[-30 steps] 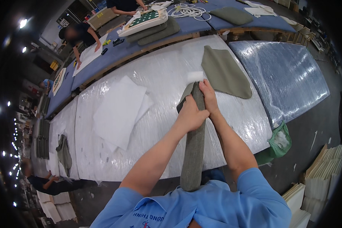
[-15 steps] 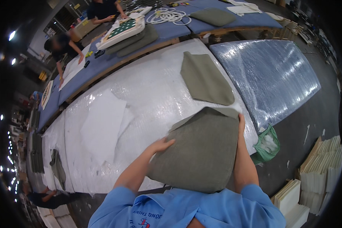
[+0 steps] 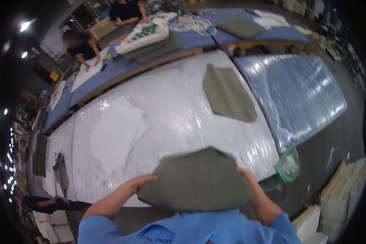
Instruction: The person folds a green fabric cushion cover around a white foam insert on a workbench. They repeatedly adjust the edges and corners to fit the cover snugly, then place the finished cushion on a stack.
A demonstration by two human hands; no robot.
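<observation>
A grey-green fabric-covered cushion is held close in front of my body, over the near edge of the plastic-wrapped white table. My left hand grips its left side, thumb on top and the other fingers hidden beneath. On the opposite side, my right hand is closed round the edge, its fingers partly hidden. Farther off on the table lies a flat grey-green fabric piece. White sheets overlap to the left of it.
A blue plastic-wrapped table adjoins on the right, with a green bag at its near corner. Foam-like stacks stand at lower right. Two people work behind the far blue table; another person is at lower left.
The cushion has come nearer to me and looks more foreshortened. Its raised cover flap no longer shows. My left hand has moved left and down; my right hand is lower.
</observation>
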